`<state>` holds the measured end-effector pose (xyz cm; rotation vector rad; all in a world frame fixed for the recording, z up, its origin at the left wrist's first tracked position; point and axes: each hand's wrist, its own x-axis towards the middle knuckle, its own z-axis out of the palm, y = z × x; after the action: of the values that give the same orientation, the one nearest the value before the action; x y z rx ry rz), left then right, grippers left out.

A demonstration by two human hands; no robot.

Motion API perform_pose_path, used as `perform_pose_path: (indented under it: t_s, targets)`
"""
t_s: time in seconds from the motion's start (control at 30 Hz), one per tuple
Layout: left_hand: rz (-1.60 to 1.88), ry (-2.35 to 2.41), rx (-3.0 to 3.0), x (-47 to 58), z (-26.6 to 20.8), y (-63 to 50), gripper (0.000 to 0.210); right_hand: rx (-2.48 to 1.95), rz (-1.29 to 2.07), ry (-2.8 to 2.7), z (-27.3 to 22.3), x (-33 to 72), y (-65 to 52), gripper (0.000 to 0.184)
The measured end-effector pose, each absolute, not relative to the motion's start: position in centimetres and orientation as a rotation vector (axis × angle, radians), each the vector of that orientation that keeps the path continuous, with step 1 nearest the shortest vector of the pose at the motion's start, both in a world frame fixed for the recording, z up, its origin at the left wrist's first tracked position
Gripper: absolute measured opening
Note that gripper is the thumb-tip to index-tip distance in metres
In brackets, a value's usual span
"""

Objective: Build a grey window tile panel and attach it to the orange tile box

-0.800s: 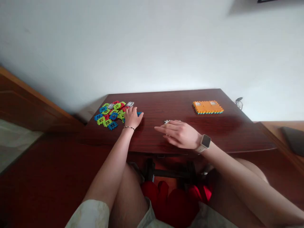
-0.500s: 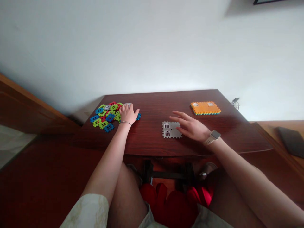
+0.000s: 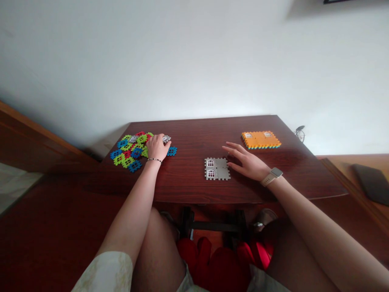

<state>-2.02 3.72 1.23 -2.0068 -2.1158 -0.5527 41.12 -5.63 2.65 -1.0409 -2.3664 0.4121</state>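
Note:
My left hand (image 3: 156, 147) rests on the right edge of a heap of small green, blue, red and grey interlocking tiles (image 3: 130, 150), fingers curled over a grey tile (image 3: 165, 139); whether it grips that tile is unclear. A single blue tile (image 3: 172, 151) lies just right of it. My right hand (image 3: 247, 162), with a watch on its wrist, lies flat and open on the dark wooden table (image 3: 194, 138), fingertips beside a grey panel of two joined window tiles (image 3: 216, 168).
A flat orange panel of joined tiles (image 3: 260, 139) sits at the table's far right. A white wall rises behind the table. A dark object (image 3: 372, 182) lies on a surface at the right. Red slippers (image 3: 221, 259) are under the table by my knees.
My right hand drew off to the right, uncovering the grey two-tile panel it had been over. My left hand shifted slightly back onto the heap's grey tile, leaving the blue tile exposed.

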Motion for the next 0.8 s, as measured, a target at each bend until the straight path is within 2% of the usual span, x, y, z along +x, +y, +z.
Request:
perform_pose_path:
  t_s: [0.27,0.53,0.8]
  targets:
    - [-0.49,-2.206,-1.969,-1.9,0.7,4.3,0.047,-1.031,0.425,-2.379,2.8,40.9,-5.6,0.068]
    - [-0.665,-2.183,-2.037,-2.1,1.0,4.4,0.051,-1.044,0.414,-2.402,2.4,40.8,-5.6,0.066]
    - [-0.908,-1.832,-2.21,-0.6,2.2,3.1,0.06,-1.055,0.394,-2.379,2.3,40.4,-5.6,0.063]
